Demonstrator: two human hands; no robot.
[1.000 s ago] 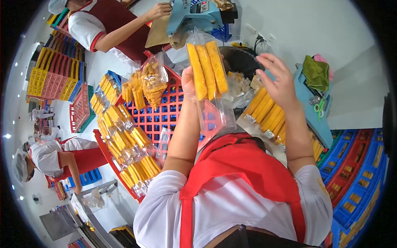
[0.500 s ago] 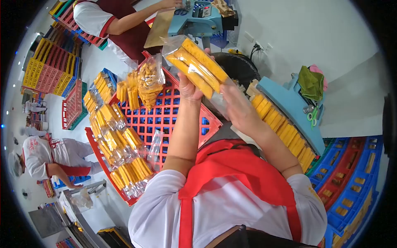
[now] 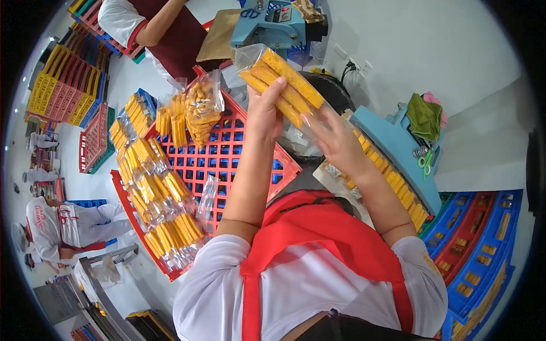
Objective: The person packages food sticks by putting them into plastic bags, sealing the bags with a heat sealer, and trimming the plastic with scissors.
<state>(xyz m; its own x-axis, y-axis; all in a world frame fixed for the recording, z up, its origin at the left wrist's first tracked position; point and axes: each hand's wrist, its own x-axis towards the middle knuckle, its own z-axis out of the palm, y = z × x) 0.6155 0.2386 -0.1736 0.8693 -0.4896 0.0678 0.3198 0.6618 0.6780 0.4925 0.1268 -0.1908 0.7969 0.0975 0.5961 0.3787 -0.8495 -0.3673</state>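
Note:
A clear plastic bag of long yellow bread-like sticks (image 3: 284,85) is held up in front of me, tilted down to the right. My left hand (image 3: 266,108) grips it from the left side, thumb across the sticks. At the bag's lower right end, my right hand (image 3: 340,142) has its fingers closed around the plastic, slightly blurred. Below and right of that hand, a row of yellow sticks (image 3: 392,182) lies along a light blue machine (image 3: 398,153). Left of my forearm, packed bags of yellow sticks (image 3: 156,176) lie on a red crate (image 3: 227,136).
Green-handled scissors (image 3: 426,163) and a green cloth (image 3: 424,116) rest on the right machine. Another blue machine (image 3: 267,28) stands ahead, beside a co-worker in a maroon apron (image 3: 170,40). A black bin (image 3: 324,91) sits behind the bag. Blue and red crates (image 3: 472,244) are stacked at right.
The bag has shifted slightly right, and my left thumb now lies over its front. My right hand has moved slightly right and down. The co-worker's arm has drawn back from the far machine.

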